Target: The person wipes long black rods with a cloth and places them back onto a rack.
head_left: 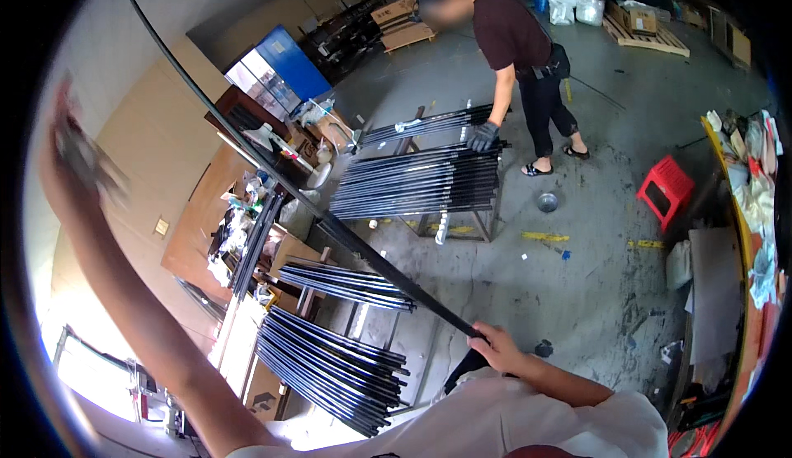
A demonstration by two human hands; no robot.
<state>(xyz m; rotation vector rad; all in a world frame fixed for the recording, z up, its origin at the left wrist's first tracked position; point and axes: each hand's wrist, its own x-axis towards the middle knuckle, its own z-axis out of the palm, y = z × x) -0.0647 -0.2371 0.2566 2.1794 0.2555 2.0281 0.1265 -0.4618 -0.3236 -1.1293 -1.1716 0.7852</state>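
A long black rod (388,270) slants across the view from the upper left to my right hand. My right hand (497,349) is closed around its near end, by my white shirt. Raised at the far left, my left hand (76,140) is smeared by motion and well apart from the rod. Something greyish shows at that hand, perhaps a cloth; its fingers cannot be made out. Below the rod, several dark rods (330,367) lie side by side on a stand, with a smaller bundle (346,283) beyond them.
A co-worker (516,33) leans over more black rods (404,182) on a rack, a grey-gloved hand (483,136) on them. A red stool (665,190) and metal bowl (547,202) stand on the floor. A cluttered yellow-edged shelf (747,227) lines the right side.
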